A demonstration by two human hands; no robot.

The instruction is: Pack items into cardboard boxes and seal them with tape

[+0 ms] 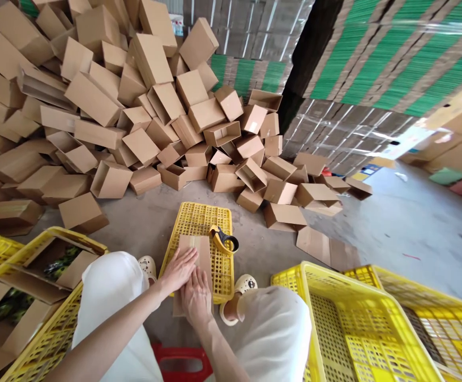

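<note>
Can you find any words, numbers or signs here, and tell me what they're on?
There are no words, numbers or signs that I can read.
Pale patch on a small box in the pile: too blurry to tell if it has writing.
Dark badge on a cream shoe: too small to read.
Blue-and-yellow thing on the floor: too blurry to read.

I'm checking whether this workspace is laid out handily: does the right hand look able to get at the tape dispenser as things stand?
Probably yes: the right hand rests on the cardboard, and the tape dispenser lies close by on the yellow crate, with nothing standing between.
</note>
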